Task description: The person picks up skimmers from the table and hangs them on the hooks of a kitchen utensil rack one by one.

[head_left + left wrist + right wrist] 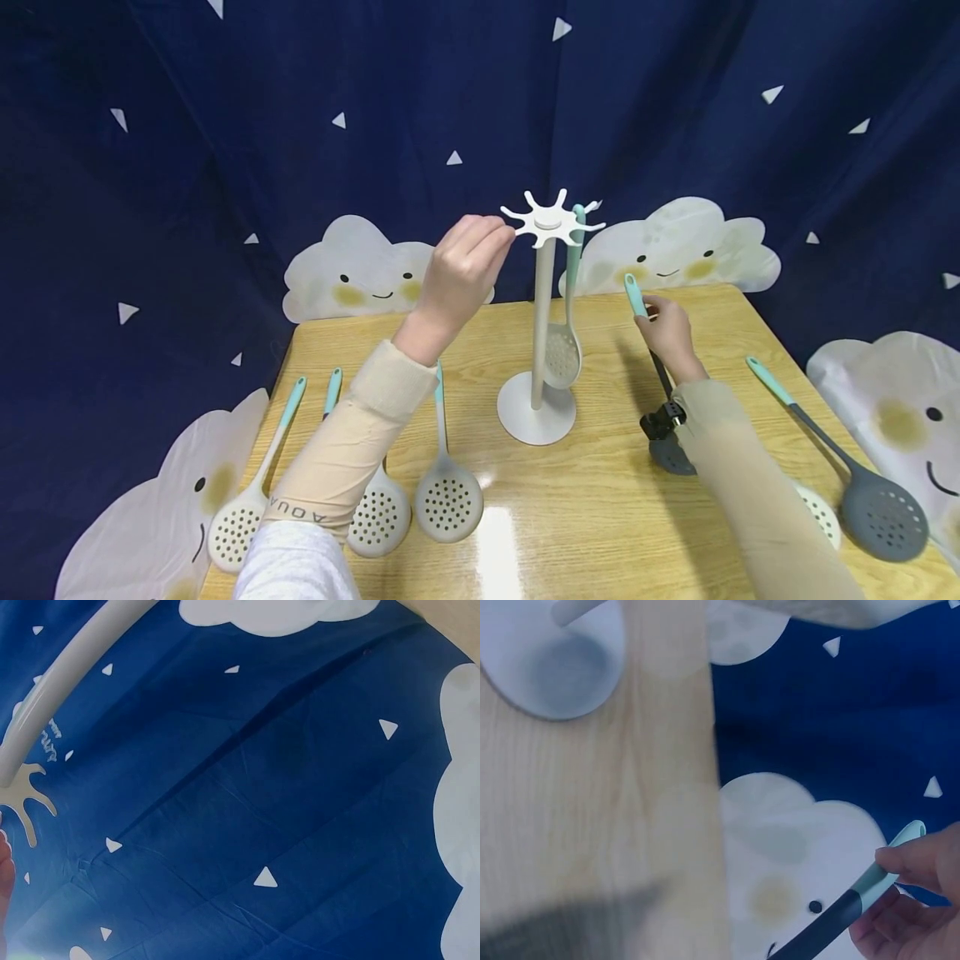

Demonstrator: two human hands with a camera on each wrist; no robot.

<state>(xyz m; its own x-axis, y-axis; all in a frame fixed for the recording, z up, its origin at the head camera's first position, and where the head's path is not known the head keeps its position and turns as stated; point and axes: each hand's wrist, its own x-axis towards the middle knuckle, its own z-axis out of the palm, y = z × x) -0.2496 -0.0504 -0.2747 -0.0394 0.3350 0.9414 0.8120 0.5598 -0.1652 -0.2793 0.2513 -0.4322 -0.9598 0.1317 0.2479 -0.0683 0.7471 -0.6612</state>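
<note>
A white utensil stand (pixel 542 325) with a ring of curved hooks stands mid-table. At its top left, my left hand (pixel 465 258) pinches the tip of a hook; the fingertips are partly hidden. From the right side of the ring hangs a pale perforated spoon (pixel 562 354) with a mint handle. To the right of the stand, my right hand (pixel 670 329) pinches a dark grey utensil by its mint-tipped handle (pixel 877 885). It slants with its head (pixel 672 457) downward; the wrist camera partly covers that head, so its exact kind cannot be told.
Pale skimmers (pixel 448 500) with mint handles lie at the left of the wooden table (pixel 600 517), some partly under my left forearm. At the right lie a dark grey skimmer (pixel 885 512) and a pale perforated head (pixel 817 508). A blue curtain (pixel 420 100) hangs behind.
</note>
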